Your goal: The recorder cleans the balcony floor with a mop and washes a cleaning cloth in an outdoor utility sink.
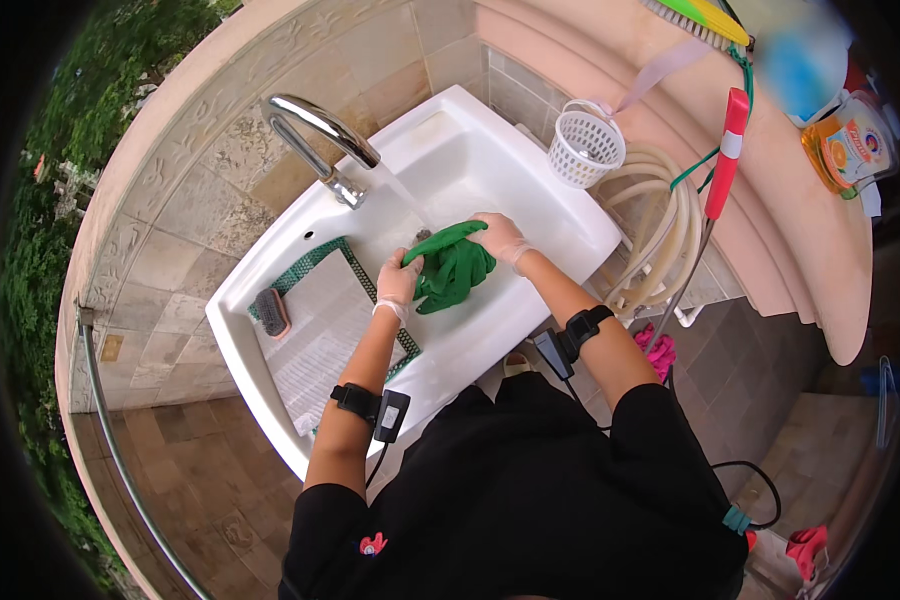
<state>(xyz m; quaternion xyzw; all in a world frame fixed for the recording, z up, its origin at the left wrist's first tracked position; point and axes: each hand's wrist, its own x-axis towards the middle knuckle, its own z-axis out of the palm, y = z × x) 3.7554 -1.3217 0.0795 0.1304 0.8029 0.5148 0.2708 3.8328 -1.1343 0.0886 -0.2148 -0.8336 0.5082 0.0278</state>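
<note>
A wet-looking green cloth (454,266) hangs bunched over the basin of a white laundry sink (547,259). My left hand (399,283), in a thin clear glove, grips its left end. At the upper right end, my right hand (501,238), gloved the same way, pinches the fabric. Between the hands the upper edge is stretched, and the rest droops in folds. Water (405,193) runs from the chrome faucet (330,139) just behind the cloth. Beside my left hand lies the sloped washboard (322,300) with its green patterned border.
A scrub brush (273,313) rests on the washboard's left edge. One white perforated basket (586,146) hangs at the sink's right corner. Beyond it are a coiled hose (652,225) and a red-handled pole (726,154). On the ledge stand an orange cleaner bottle (847,146) and a green-yellow brush (701,21).
</note>
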